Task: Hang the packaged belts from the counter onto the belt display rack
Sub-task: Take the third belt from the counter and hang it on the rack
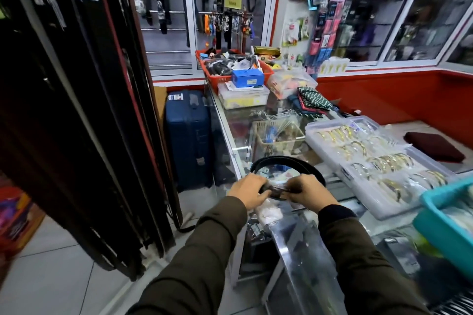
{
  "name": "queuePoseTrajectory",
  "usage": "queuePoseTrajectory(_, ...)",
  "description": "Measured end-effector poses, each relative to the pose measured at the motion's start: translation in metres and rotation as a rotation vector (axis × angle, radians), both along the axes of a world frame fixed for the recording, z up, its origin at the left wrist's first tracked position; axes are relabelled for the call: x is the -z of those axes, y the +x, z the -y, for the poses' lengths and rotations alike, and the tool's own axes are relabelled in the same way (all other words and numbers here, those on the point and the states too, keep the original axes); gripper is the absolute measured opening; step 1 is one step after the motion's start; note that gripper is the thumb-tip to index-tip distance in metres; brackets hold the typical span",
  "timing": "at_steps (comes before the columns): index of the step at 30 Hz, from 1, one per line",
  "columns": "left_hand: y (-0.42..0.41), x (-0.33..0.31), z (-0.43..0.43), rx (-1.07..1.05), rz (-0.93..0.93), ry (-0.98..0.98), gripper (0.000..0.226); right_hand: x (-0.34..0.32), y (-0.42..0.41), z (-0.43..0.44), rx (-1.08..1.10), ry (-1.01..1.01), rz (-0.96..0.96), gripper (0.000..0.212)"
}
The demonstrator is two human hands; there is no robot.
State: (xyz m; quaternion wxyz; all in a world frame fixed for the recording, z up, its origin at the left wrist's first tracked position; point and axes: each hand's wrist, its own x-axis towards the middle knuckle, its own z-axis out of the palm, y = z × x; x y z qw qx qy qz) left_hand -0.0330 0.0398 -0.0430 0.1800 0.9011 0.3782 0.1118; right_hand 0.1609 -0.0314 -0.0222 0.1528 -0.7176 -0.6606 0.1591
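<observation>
A black belt [286, 162] curves in a loop over the glass counter [230, 120] just ahead of me. My left hand [252, 190] and my right hand [311, 193] both grip its near end, where clear plastic wrapping crinkles between them. A long clear plastic sleeve [304, 245] trails down from my hands toward me. The belt display rack [84, 115] fills the left side, packed with several dark belts hanging full length to the floor.
A blue suitcase [189, 135] stands between rack and counter. On the counter sit clear boxes of gold bangles [371, 158], a small wicker basket [279, 135], a red basket [212, 77] of goods and a teal tub [445, 222] at right. More belts hang in the back wall case [163, 7].
</observation>
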Motion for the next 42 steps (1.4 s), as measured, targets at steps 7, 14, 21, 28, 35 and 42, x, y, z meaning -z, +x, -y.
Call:
queuePoseTrajectory(7,-0.052,-0.022,-0.007,-0.172,0.491,0.153,0.037,-0.047,-0.056,-0.023,-0.085,0.125,-0.332,0.011)
queuePoseTrajectory(14,-0.087,-0.067,0.005,-0.570,1.219,-0.235,0.022,-0.082,-0.113,-0.048,-0.079,0.156,-0.712,0.021)
queuePoseTrajectory(21,-0.128,-0.110,0.006,-0.576,1.183,-0.252,0.029,-0.110,-0.152,-0.045,-0.179,0.193,-0.939,0.015)
queuePoseTrajectory(28,-0.154,-0.170,0.002,-0.604,1.290,-0.038,0.039,-0.147,-0.178,-0.045,-0.264,0.255,-1.014,0.022)
queuePoseTrajectory(35,-0.188,-0.234,-0.004,-0.550,1.392,-0.088,0.033,-0.214,-0.220,-0.073,-0.363,0.364,-1.199,0.021)
queuePoseTrajectory(42,-0.210,-0.309,-0.008,-0.406,1.446,-0.028,0.022,-0.286,-0.252,-0.095,-0.447,0.446,-1.434,0.042)
